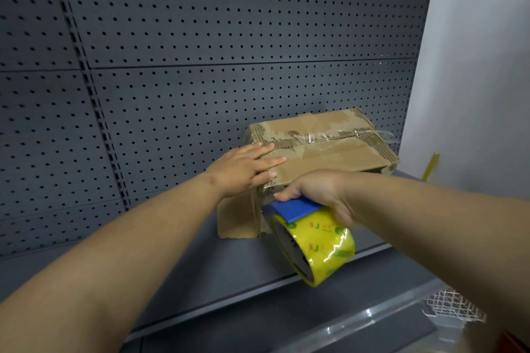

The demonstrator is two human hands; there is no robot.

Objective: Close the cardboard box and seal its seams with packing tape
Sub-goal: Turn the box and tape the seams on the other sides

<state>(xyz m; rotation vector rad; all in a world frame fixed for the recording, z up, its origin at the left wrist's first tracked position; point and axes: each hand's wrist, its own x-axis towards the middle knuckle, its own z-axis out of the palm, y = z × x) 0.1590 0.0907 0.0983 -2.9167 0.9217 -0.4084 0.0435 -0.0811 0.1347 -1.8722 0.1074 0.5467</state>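
One head-worn wide-angle cam, looking fwd and down from close range. It faces a grey shelf backed by pegboard.

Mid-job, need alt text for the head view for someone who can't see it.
A person's left hand presses flat on the closed cardboard box on a grey shelf, while the right hand holds a yellow tape roll in a blue dispenser against the box's near edge. Clear tape already crosses the top seam.

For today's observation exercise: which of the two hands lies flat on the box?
The left hand, palm down on the box top. The right hand grips the tape roll instead.
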